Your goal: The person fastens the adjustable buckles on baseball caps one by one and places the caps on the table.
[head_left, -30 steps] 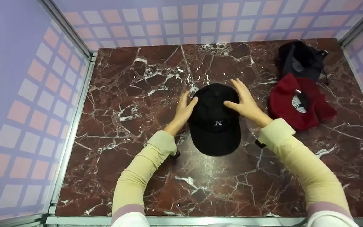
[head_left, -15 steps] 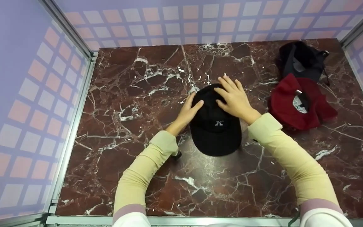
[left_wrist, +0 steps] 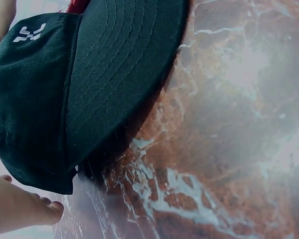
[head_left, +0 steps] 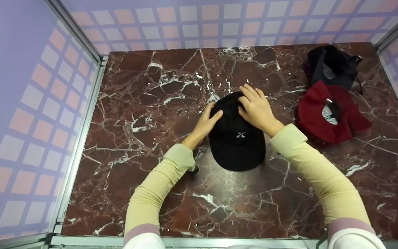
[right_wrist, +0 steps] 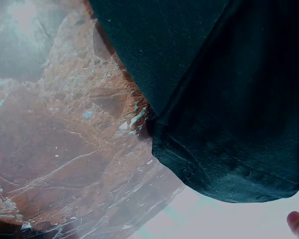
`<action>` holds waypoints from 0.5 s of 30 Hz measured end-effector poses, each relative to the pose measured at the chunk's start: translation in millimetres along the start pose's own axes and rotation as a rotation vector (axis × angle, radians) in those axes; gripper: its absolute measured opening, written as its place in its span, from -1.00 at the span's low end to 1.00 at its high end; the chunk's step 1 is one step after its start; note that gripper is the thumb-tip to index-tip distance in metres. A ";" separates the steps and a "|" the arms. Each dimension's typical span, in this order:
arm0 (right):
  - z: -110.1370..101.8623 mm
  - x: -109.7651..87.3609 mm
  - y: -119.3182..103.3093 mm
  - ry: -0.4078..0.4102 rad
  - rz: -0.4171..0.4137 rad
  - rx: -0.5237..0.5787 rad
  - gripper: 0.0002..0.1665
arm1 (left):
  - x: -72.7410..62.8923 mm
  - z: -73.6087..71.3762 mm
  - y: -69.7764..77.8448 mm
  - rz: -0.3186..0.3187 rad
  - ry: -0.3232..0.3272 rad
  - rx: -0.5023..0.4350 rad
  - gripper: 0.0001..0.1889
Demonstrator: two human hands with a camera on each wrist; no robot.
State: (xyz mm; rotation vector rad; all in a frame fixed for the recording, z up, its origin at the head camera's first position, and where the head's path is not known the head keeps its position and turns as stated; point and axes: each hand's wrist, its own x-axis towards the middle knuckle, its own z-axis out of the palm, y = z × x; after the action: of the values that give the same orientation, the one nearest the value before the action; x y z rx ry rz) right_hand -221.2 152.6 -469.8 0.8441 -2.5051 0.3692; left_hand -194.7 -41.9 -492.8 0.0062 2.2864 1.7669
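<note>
Right hand (head_left: 257, 110) shifted; cap (head_left: 237, 148) points lengthwise toward person (head_left: 327, 186).

There are three caps (head_left: 237, 155) (head_left: 311, 110) (head_left: 347, 72), two hands (head_left: 204, 123) (head_left: 258, 110), one table (head_left: 143, 166).

Lilac walls (head_left: 16, 72) with pink and white squares (head_left: 24, 181), metal rail (head_left: 199, 242), dark red marbled tabletop (head_left: 143, 110), bright glare (head_left: 225, 183)

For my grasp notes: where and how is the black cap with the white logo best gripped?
Probably by the bill, pinching its front edge from the person's side: it is thin, points that way, and lies clear of the left hand and right hand, both at the rounded crown.
</note>
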 end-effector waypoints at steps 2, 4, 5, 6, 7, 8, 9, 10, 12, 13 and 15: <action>0.3 0.5 -0.5 -0.010 0.002 0.009 -0.76 | -0.3 -0.1 0.1 -0.006 -0.008 -0.011 -0.35; 1.9 1.1 0.1 -0.004 -0.012 0.019 -0.76 | -0.2 0.1 0.2 -0.008 -0.014 -0.026 -0.35; 2.8 1.5 0.4 0.000 -0.020 0.024 -0.76 | -0.5 0.1 0.5 -0.010 -0.019 -0.032 -0.35; 3.6 1.7 0.9 0.004 -0.032 0.029 -0.77 | -0.5 0.1 0.9 -0.010 -0.021 -0.036 -0.35; 4.3 1.9 1.4 0.008 -0.043 0.030 -0.78 | -0.5 0.2 1.2 -0.011 -0.021 -0.038 -0.35; 4.8 2.0 2.0 0.013 -0.052 0.031 -0.79 | -0.6 0.2 1.5 -0.012 -0.022 -0.039 -0.35; 4.6 2.3 2.4 0.012 -0.059 0.031 -0.80 | -0.9 0.2 1.8 -0.011 -0.024 -0.037 -0.35; 4.0 2.5 2.5 0.003 -0.060 0.033 -0.80 | -1.2 0.0 2.2 -0.012 -0.027 -0.030 -0.35; 2.0 2.8 3.6 -0.025 -0.062 0.043 -0.80 | -1.6 -0.3 2.6 -0.007 -0.040 -0.018 -0.35; 0.7 3.2 4.2 -0.042 -0.061 0.050 -0.80 | -1.8 -0.3 2.7 -0.004 -0.048 -0.013 -0.35; -2.3 4.7 5.4 -0.087 -0.054 0.071 -0.80 | -2.1 -0.3 2.8 0.010 -0.069 -0.007 -0.34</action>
State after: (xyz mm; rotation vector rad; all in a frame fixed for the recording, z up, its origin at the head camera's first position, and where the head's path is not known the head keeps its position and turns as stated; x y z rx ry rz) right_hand -227.0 155.3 -466.1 0.9728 -2.5560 0.4140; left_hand -193.1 -41.8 -489.6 0.0763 2.2351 1.7520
